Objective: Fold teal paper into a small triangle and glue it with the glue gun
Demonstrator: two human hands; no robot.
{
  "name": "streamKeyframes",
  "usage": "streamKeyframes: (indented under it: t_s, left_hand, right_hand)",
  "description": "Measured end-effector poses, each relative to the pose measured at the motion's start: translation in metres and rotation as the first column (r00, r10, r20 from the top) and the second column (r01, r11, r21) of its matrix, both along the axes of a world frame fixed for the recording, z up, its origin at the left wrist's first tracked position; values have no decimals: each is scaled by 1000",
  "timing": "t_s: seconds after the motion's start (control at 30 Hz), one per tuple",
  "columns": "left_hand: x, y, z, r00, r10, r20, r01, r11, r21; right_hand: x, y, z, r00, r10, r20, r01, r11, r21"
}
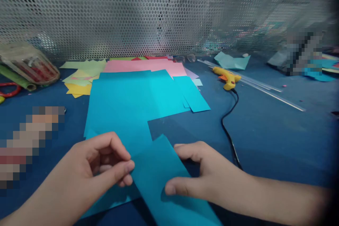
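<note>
A blue paper strip point(164, 169) slants toward me, raised at its near part above a larger blue paper sheet point(119, 102) that lies on the table. At the strip's left edge, my left hand point(106, 162) is closed, thumb and forefinger tips together on the edge. My right hand point(201, 169) grips the strip from the right: the thumb lies over its face, and the fingertips pass behind the far edge, partly hidden. A smaller blue paper piece point(194, 95) rests at the sheet's right side.
A yellow glue gun point(227, 77) with a black cord point(225, 123) lies right, beside clear glue sticks point(275, 95). Pink paper point(143, 66) and yellow-green scraps point(79, 76) lie behind. A jar point(31, 65) and red-handled scissors point(12, 90) are left. A perforated metal panel point(132, 14) stands behind.
</note>
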State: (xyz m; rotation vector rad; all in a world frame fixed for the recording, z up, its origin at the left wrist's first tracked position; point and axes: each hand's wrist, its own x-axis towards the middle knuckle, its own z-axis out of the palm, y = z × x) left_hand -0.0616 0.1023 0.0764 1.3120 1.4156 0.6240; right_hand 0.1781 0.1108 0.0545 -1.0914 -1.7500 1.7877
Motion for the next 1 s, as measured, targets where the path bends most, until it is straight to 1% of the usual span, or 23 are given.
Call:
streamKeyframes:
  t_s: [0.07, 0.13, 0.2, 0.27, 0.3, 0.37, 0.43, 0.47, 0.57, 0.63, 0.7, 0.73, 0.77, 0.8, 0.83, 0.87, 0.9, 0.93, 0.97, 1.0]
  left_hand:
    - [-4, 4, -5, 999, -45, 28, 46, 999, -23]
    - [-5, 5, -10, 994, -103, 28, 104, 993, -56]
    - [-2, 4, -13, 994, -103, -38, 100, 993, -69]
    - [1, 1, -12, 987, -77, -140, 74, 997, -29]
    - [3, 1, -12, 979, -90, -184, 91, 996, -2]
    - [4, 1, -10, 958, -182, -222, 189, 982, 10]
    - [4, 2, -9, 940, -263, -217, 260, 965, -45]
    - [5, 3, -8, 940, -271, -209, 259, 962, -83]
    - [6, 3, -4, 962, -190, -194, 162, 975, -150]
    - [8, 2, -2, 970, -144, -196, 119, 984, -133]
    - [8, 2, 0, 970, -111, -216, 98, 993, -69]
    - [8, 2, -1, 967, -97, -235, 97, 995, -12]
    - [7, 2, -2, 965, -83, -250, 101, 993, 60]
    - [5, 3, -4, 963, -74, -258, 115, 983, 147]
    - [2, 3, -6, 962, -76, -262, 139, 962, 234]
    - [0, 3, -9, 960, -83, -267, 167, 935, 312]
    - [-3, 3, -13, 958, -95, -272, 196, 907, 373]
    - [-6, 3, -16, 954, -106, -280, 220, 883, 415]
    - [-8, 2, -20, 949, -116, -293, 243, 861, 446]
    - [-10, 1, -23, 943, -126, -309, 266, 843, 468]
  right_hand:
    - [2, 5, 2, 997, -18, 69, 14, 997, 71]
    - [3, 9, 3, 981, -56, 184, 29, 989, 145]
    - [4, 11, 5, 964, -49, 261, -8, 977, 213]
    - [4, 11, 6, 959, -8, 282, -69, 962, 263]
    - [4, 10, 6, 959, 18, 284, -100, 956, 278]
    - [2, 7, 6, 958, 58, 282, -143, 945, 293]
    - [1, 6, 6, 955, 69, 290, -159, 940, 303]
    - [1, 6, 6, 951, 62, 303, -160, 937, 311]
    - [4, 6, 9, 916, 56, 397, -198, 925, 325]
    - [8, 7, 12, 860, 53, 507, -250, 910, 330]
    - [12, 6, 14, 806, 23, 591, -302, 875, 377]
    - [14, 6, 15, 794, -24, 607, -319, 833, 452]
    - [16, 5, 15, 794, -100, 600, -329, 760, 561]
    - [16, 4, 14, 799, -203, 566, -325, 646, 690]
    - [17, 4, 14, 804, -314, 505, -313, 498, 809]
    - [16, 3, 12, 805, -416, 423, -298, 333, 895]
    - [15, 3, 11, 804, -487, 342, -291, 179, 940]
    - [14, 3, 9, 804, -528, 273, -288, 55, 956]
    - [12, 3, 6, 811, -543, 219, -284, -39, 958]
    - [11, 3, 3, 823, -539, 180, -280, -108, 954]
